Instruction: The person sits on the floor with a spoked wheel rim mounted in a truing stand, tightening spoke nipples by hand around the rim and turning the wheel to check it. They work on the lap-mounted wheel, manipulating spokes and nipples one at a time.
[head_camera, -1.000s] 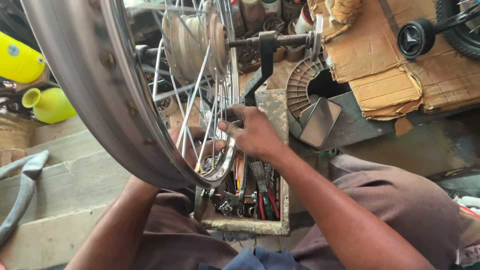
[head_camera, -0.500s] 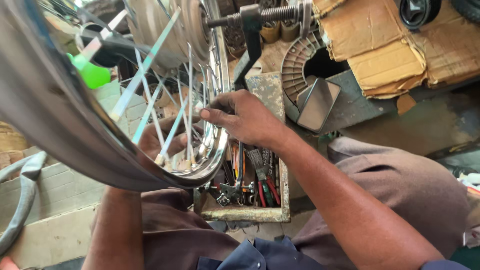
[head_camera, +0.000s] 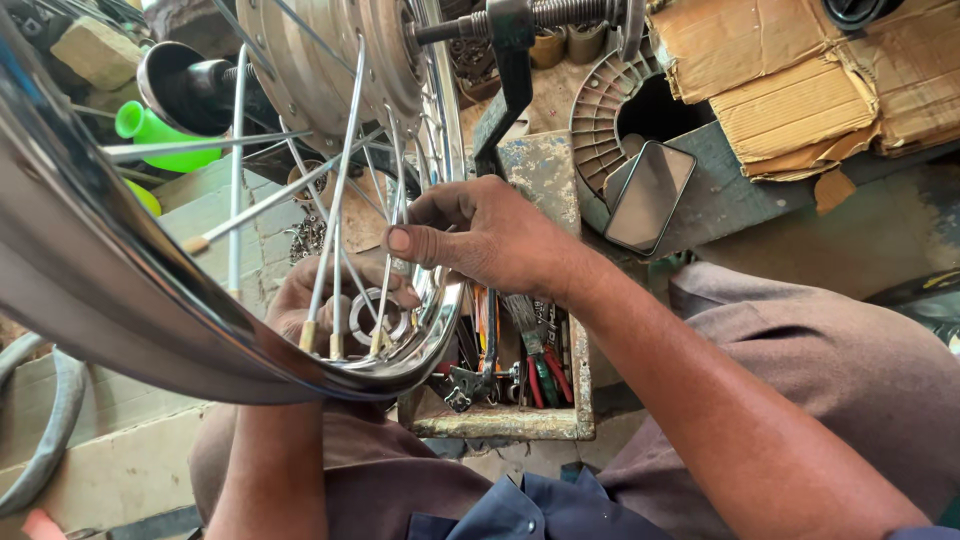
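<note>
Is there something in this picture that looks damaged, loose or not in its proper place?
Yes. Several spokes of the wheel rim hang loose: their ends stick out free beside the hub, not seated. The right hand pinches one spoke; the left hand sits behind the rim. The cardboard at upper right is torn.
</note>
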